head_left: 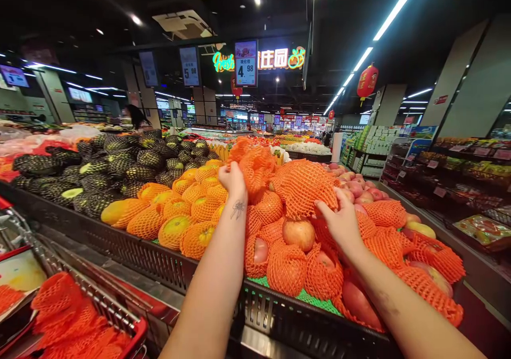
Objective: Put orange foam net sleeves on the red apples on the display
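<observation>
Head view: left hand [232, 182] pinches bunched orange netting [255, 171]; right hand [340, 218] grips a mesh sleeve [305, 187] above near fruit [286, 269].

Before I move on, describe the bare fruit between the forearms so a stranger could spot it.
Find the black crate in front, then the netted heap above it. Just below the net at the right hand sits the bare fruit, its golden front uncovered while its close neighbours are netted.

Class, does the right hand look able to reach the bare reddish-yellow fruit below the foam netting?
Probably yes: the bare fruit lies near the right hand, front uncovered, though that hand seems to hold foam netting.
</observation>
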`<state>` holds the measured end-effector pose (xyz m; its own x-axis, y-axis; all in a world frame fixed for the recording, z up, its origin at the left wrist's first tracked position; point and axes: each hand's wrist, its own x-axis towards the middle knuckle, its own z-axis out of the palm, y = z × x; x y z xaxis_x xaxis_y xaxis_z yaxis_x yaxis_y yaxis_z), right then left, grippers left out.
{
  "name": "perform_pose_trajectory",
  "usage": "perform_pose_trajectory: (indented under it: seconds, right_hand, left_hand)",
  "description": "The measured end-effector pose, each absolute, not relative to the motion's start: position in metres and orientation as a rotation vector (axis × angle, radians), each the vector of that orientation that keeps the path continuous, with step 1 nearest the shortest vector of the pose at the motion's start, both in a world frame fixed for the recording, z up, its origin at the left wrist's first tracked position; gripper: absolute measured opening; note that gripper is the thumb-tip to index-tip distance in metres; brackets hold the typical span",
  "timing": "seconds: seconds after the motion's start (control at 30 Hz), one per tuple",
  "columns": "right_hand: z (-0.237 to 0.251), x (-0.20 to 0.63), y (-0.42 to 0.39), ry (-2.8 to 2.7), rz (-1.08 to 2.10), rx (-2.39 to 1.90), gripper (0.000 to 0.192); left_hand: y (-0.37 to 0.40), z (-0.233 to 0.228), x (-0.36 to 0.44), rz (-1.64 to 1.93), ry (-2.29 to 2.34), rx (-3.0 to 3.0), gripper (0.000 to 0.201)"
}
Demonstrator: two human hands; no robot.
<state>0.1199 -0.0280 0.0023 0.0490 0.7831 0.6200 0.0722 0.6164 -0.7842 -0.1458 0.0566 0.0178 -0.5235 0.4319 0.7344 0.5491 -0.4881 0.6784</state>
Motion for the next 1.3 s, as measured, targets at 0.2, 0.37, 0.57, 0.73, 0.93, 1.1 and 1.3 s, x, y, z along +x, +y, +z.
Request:
perform_pose_trajectory:
  seconds: [0.2,0.37,0.57,0.73,0.93,1.1,1.3]
  right_hand:
    - [-0.005,0.118,-0.026,-1.542,0.590,-0.734,0.032]
    - [-0.006,0.118,-0.022,-1.587,0.620,-0.720,0.038]
    - [-0.002,0.114,-0.026,-1.593,0.695,-0.646,0.028]
    - [-0.004,0.119,-0.022,-1.542,0.568,-0.669,0.025]
    - [0.006,0.131,-0.023,-1.336,0.386,-0.735,0.028]
    - [0.015,0.133,-0.030,-1.331,0.413,-0.754,0.039]
    - [0.011,0.131,-0.022,-1.426,0.580,-0.696,0.022]
  left_hand:
    - [0.044,0.018,-0.136,-2.158,-2.199,-1.039,0.043]
    - [0.036,0.030,-0.110,-2.052,-1.844,-1.641,0.045]
    - [0.026,0.028,-0.084,-1.959,-1.108,-2.837,0.036]
    - [0.030,0.030,-0.083,-2.201,-0.993,-2.613,0.028]
    - [0.034,0.032,-0.119,-2.258,-1.181,-1.236,0.036]
    - [0.050,0.014,-0.121,-1.802,-1.415,-1.770,0.052]
    - [0.047,0.020,-0.106,-1.807,-1.171,-2.028,0.062]
